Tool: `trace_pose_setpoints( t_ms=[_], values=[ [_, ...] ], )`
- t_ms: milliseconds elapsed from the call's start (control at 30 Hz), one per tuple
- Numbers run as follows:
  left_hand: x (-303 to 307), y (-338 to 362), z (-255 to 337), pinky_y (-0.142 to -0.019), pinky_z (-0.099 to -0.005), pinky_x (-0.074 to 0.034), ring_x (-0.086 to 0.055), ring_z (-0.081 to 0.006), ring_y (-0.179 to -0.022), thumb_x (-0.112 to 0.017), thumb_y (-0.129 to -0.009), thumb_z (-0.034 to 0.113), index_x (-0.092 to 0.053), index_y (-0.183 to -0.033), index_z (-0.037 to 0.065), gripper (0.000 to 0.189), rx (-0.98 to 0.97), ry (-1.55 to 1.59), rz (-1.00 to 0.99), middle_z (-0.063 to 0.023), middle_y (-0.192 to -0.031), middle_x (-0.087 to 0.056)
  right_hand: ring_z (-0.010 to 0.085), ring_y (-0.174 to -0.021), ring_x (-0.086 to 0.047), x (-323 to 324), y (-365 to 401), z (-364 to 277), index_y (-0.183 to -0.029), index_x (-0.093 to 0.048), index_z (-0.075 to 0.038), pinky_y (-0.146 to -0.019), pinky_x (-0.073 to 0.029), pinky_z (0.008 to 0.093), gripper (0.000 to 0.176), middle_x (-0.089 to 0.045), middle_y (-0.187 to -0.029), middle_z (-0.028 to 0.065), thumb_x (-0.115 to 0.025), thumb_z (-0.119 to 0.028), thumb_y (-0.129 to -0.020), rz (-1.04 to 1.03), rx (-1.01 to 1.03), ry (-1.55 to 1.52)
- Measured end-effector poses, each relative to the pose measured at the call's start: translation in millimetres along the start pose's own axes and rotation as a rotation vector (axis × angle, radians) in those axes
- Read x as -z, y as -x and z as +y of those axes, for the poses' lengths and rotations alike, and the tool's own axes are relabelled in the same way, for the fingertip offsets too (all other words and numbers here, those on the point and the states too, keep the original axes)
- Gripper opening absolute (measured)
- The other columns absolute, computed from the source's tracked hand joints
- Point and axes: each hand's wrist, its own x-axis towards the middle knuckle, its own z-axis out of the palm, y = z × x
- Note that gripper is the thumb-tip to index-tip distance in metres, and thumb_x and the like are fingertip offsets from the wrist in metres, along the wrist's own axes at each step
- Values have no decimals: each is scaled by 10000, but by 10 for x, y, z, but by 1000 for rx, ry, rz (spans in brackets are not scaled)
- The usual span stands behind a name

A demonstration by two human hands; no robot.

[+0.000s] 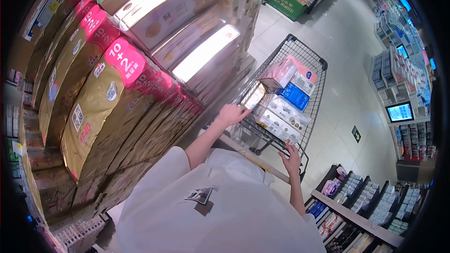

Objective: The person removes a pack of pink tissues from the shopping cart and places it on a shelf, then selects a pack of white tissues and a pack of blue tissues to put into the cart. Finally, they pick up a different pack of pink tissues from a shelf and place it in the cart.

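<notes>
A shopping cart (305,50) with a dark wire basket stands in front of me, its handle bar (262,161) close to my waist. My left hand (233,114) is at the basket's near left corner, fingers stretched toward the rim. At the near right corner, my right hand (291,159) has its fingers apart beside the rim. Neither hand visibly holds anything. Inside the basket lie white wrapped multipacks (283,115), a blue pack (294,95), a pink and white pack (278,74) and another pink pack (300,68).
Gold multipacks with pink labels (124,63) are stacked high on my left, beside large cartons (176,16). Shelves of small packs (363,197) stand at the lower right. A tiled aisle floor (337,112) runs ahead, with a green-based display (283,2) at the far end.
</notes>
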Motion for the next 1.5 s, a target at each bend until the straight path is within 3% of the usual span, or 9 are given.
trace_pose_setpoints(
  t_ms=[600, 800, 1400, 1500],
  values=[
    [5, -16, 8, -803, -509, -544, -693, -424, -859, -428, -998, 594, -765, -1076, 125, 582, 18, -14, -28, -240, -837, -712, 264, -1065, -650, -40, 6, 66, -1051, -687, -136, -819, -544, 394, 362, -657, -1114, 40, -819, -357, -797, -33, -39, 6],
    [8, 1, 0, -799, -500, -547, -697, -416, -861, -442, -995, 584, -767, -1097, 138, 561, 26, 6, -26, -229, -841, -718, 257, -1025, -670, -44, 1, 54, -1052, -677, -88, -809, -553, 374, 375, -658, -1108, 47, -832, -320, -802, 3, 12, 42],
    [20, -32, -47, -811, -503, -546, -695, -418, -877, -456, -993, 576, -754, -1095, 132, 545, 17, -11, -39, -237, -866, -716, 242, -1028, -668, -82, 11, 11, -1043, -670, -104, -798, -549, 379, 373, -655, -1108, 32, -832, -334, -797, -6, -27, 17],
    [5, -25, -59, -720, -470, -558, -706, -381, -763, -425, -1005, 604, -772, -963, 124, 594, -39, -50, 61, -205, -755, -708, 230, -1054, -647, -101, 14, 6, -1028, -681, -122, -793, -544, 373, 362, -650, -1102, 27, -829, -350, -789, -7, -46, 6]
  ],
)
